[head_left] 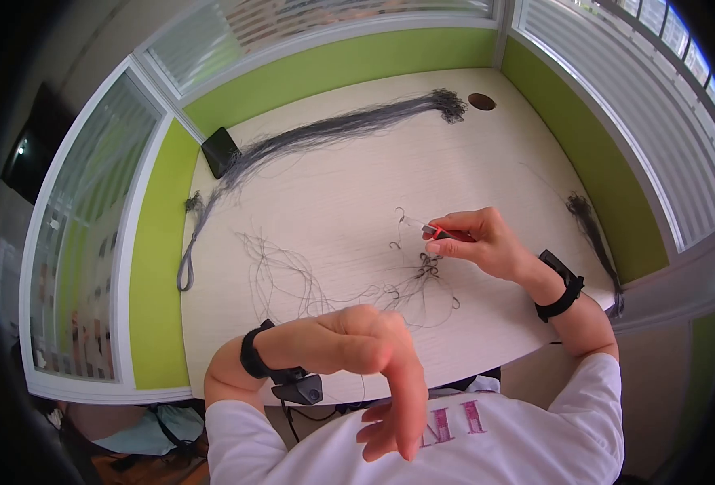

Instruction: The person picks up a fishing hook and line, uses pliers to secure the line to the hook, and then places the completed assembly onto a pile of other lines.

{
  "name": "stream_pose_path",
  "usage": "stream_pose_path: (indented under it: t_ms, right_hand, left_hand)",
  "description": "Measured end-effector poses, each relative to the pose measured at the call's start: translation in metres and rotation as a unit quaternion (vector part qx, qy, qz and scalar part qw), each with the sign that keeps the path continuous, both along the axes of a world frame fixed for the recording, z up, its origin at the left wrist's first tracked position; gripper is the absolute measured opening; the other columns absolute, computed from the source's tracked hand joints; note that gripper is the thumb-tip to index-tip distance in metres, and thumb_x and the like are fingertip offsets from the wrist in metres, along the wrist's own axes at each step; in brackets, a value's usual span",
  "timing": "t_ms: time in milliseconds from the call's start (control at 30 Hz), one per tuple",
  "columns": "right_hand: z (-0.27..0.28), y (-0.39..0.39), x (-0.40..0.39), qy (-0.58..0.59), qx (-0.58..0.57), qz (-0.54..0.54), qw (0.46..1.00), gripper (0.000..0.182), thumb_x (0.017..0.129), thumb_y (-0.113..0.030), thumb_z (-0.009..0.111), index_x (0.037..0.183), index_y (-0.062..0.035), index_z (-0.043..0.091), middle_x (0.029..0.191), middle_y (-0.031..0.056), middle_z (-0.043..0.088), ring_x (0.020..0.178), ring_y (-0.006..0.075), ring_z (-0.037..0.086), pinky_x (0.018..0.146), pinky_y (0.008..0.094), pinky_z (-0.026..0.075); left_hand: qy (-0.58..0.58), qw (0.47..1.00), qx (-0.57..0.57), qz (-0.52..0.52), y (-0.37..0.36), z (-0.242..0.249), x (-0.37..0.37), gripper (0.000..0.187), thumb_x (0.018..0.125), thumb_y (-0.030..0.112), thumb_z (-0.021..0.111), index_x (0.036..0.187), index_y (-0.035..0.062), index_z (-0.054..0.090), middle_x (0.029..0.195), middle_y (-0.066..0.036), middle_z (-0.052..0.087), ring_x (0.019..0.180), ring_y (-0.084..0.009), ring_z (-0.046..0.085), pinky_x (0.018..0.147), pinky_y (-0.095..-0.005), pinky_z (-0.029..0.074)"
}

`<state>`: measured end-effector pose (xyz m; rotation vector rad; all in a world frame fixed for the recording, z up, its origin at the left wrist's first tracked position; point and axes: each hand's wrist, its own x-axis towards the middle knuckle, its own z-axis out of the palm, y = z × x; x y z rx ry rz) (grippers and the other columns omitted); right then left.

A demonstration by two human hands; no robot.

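My right hand (pixel 478 241) pinches a small red-handled tool (pixel 438 233) over the pale desk (pixel 487 153); a thin hooked wire (pixel 406 218) sticks out from its tip. Just below lies a small knot of dark hooks and line (pixel 428 267), with loose thin lines (pixel 293 279) trailing left across the desk. My left hand (pixel 381 364) hangs in front of my chest, fingers pointing down and apart; whether a thread runs through them cannot be made out. Both wrists wear black bands.
A long dark bundle of lines (pixel 349 125) curves across the back of the desk, ending in a loop (pixel 186 275) at the left edge. A black block (pixel 221 150) sits at the back left, a round cable hole (pixel 481 101) at the back right. Another dark bundle (pixel 592 230) lies along the right edge.
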<state>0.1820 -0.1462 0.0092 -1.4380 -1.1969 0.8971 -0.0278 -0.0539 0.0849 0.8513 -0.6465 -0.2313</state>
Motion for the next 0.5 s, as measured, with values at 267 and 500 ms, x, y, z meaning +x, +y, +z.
stream_pose_path:
  t_ms: [267, 500]
  right_hand:
    - [0.008, -0.004, -0.006, -0.044, -0.008, 0.065, 0.997, 0.031, 0.084, -0.022, 0.077, 0.101, 0.0032, 0.071, 0.072, 0.0021, 0.062, 0.067, 0.0064, 0.05, 0.059, 0.0237, 0.041]
    - [0.008, -0.002, 0.01, -0.137, 0.041, -0.045, 0.989, 0.029, 0.083, -0.022, 0.077, 0.098, 0.002, 0.071, 0.069, 0.0051, 0.059, 0.061, 0.0094, 0.049, 0.053, 0.0265, 0.038]
  left_hand:
    - [-0.222, 0.609, 0.346, 0.678, 0.073, -0.017, 0.021, 0.058, 0.107, 0.035, 0.02, 0.09, -0.0008, 0.062, 0.085, -0.011, 0.065, 0.084, -0.0203, 0.06, 0.079, -0.0348, 0.048]
    - [0.096, 0.675, 0.495, 0.539, 0.065, -0.069, 0.04, 0.051, 0.104, 0.034, 0.043, 0.071, -0.0007, 0.06, 0.062, -0.002, 0.054, 0.058, -0.0096, 0.046, 0.056, -0.0257, 0.038]
